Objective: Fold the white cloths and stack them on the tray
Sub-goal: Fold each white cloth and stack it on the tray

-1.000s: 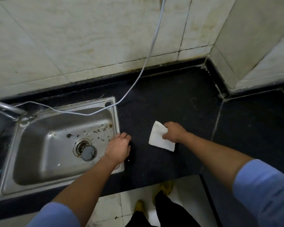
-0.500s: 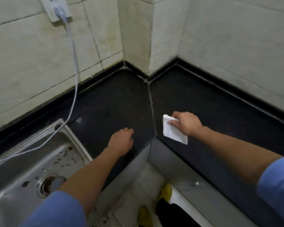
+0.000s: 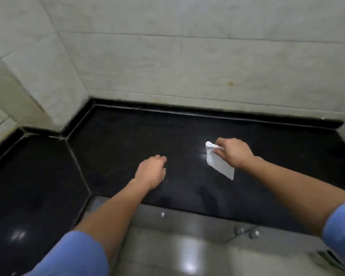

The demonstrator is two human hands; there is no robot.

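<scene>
My right hand (image 3: 234, 152) grips a small folded white cloth (image 3: 219, 163) by its upper edge. The cloth hangs down from the fingers over the black countertop (image 3: 127, 140). My left hand (image 3: 152, 170) hovers over the counter to the left of the cloth, fingers loosely curled, holding nothing. No tray is in view.
The black counter runs in an L shape, with a seam (image 3: 76, 156) at the corner on the left. Pale tiled walls (image 3: 187, 56) rise behind it. Grey cabinet fronts with small knobs (image 3: 247, 233) sit below the counter's front edge.
The view has swung right, away from the sink and cable, to the right-hand stretch of counter. My right hand has carried the cloth along; my left hand has followed, holding nothing.
</scene>
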